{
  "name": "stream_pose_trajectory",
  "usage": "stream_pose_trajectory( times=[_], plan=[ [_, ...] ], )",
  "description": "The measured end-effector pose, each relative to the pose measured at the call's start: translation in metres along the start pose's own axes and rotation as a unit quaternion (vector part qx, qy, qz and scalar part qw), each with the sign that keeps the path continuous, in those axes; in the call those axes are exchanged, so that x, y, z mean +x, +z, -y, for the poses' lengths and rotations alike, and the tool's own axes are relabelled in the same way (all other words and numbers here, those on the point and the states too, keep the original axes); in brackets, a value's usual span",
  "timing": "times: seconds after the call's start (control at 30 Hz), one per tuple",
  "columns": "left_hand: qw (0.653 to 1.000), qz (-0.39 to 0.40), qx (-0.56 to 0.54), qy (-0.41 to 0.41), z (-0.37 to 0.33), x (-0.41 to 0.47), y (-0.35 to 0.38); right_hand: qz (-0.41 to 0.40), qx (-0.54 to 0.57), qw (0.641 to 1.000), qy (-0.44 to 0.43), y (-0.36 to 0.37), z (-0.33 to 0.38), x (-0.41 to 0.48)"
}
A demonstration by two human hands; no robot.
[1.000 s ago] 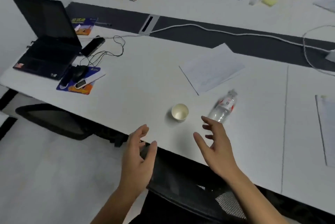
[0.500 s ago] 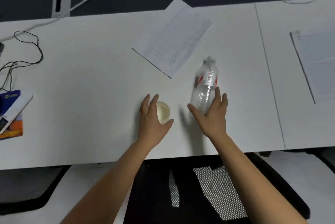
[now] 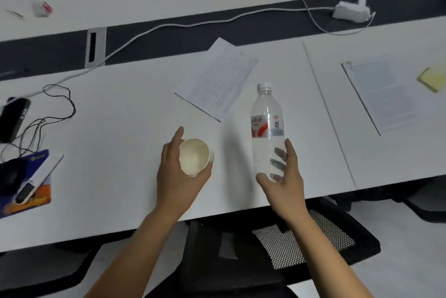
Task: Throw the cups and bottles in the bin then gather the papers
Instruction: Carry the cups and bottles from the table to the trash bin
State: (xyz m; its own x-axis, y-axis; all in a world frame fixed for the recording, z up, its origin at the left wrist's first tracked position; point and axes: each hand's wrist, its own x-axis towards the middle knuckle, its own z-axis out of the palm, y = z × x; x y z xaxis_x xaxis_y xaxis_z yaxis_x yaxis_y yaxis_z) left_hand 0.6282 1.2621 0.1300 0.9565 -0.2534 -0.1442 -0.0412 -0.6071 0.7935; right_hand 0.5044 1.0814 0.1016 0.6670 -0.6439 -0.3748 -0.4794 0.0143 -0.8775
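— What is the left hand point(image 3: 178, 177) doing?

— It is holding the cup point(image 3: 194, 156). Its grip is curling round the wall, thumb on one side and fingers on the other. The cup is tilting, with its open mouth facing up toward the camera. It is just nearer the person than the squared sheet point(image 3: 217, 80), which is lying on the table point(image 3: 120, 116).

— And the right hand point(image 3: 284, 184)?

— Its grip is wrapping the lower part of the bottle point(image 3: 266, 128), and the fingers are showing through the clear plastic. The bottle is standing roughly upright, white cap on top, just right of the sheet's near corner. I cannot tell whether its base is touching the table.

— Any other papers?

— The clipped pages point(image 3: 381, 94) are lying flat, well to the right of the sheet, with yellow notes point(image 3: 432, 79) beyond them. A white cable point(image 3: 193, 23) is running behind the sheet along the dark strip. A chair point(image 3: 265, 249) is sitting at the table edge, nearer the person than the sheet.
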Motion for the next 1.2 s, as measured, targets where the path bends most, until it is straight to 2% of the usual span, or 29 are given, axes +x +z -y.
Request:
stream_pose_trajectory(
  times=[0.1, 0.17, 0.3, 0.43, 0.63, 0.83, 1.03, 1.2],
  plan=[
    [0.997, -0.036, -0.053, 0.049, -0.024, -0.018, -0.028, -0.019, 0.019, 0.999, -0.039, -0.01, 0.018, -0.039],
    [0.994, -0.03, -0.082, 0.066, -0.029, -0.034, -0.039, -0.044, 0.022, 0.997, -0.051, -0.015, 0.02, -0.066],
    [0.992, 0.054, -0.081, 0.085, -0.019, -0.063, -0.039, -0.135, 0.026, 0.99, -0.036, -0.022, 0.006, -0.127],
    [0.979, 0.158, -0.057, 0.118, -0.009, -0.078, -0.016, -0.233, 0.033, 0.972, 0.022, -0.037, -0.025, -0.183],
    [0.945, 0.265, -0.07, 0.182, -0.064, -0.114, 0.039, -0.416, 0.068, 0.904, 0.065, -0.085, -0.065, -0.267],
    [0.885, 0.373, -0.09, 0.264, -0.133, -0.194, 0.114, -0.532, 0.142, 0.829, 0.094, -0.142, -0.115, -0.33],
    [0.837, 0.456, -0.076, 0.293, -0.179, -0.306, 0.217, -0.582, 0.198, 0.779, 0.123, -0.231, -0.187, -0.374],
    [0.812, 0.479, -0.077, 0.323, -0.227, -0.372, 0.284, -0.589, 0.208, 0.772, 0.118, -0.321, -0.229, -0.394]
  ],
)
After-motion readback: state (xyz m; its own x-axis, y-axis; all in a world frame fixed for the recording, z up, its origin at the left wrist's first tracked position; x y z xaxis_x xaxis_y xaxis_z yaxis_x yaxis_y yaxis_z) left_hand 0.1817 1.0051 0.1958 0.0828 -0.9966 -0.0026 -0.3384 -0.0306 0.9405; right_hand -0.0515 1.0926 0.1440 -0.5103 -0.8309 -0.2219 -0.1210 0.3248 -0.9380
